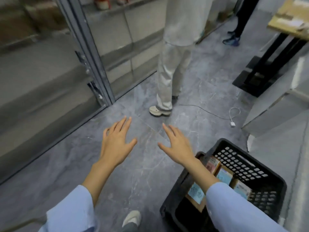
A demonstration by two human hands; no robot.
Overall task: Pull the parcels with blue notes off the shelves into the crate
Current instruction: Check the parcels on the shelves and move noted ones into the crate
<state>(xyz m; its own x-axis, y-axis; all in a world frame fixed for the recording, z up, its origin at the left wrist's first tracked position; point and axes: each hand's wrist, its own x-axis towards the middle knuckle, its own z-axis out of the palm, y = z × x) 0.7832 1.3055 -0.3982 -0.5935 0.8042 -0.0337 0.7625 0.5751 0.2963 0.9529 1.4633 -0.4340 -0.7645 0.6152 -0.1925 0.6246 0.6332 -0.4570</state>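
Note:
My left hand [115, 142] and my right hand [177, 144] hover side by side over the grey floor, palms down, fingers spread, holding nothing. A black perforated crate [250, 166] stands on the floor at the lower right, under my right forearm. Inside it lie several brown parcels; two carry blue notes [224, 176] [196, 192], and my sleeve hides part of them. Metal shelves [41, 81] run along the left, blurred, with brown boxes on the upper level.
Another person in light clothes [168, 67] stands just ahead, one shoe near my hands. A second person's legs [237, 29] are at the back. A black-legged table [274, 56] with cardboard, a floor cable [209, 111] and grey boxes [275, 114] lie right.

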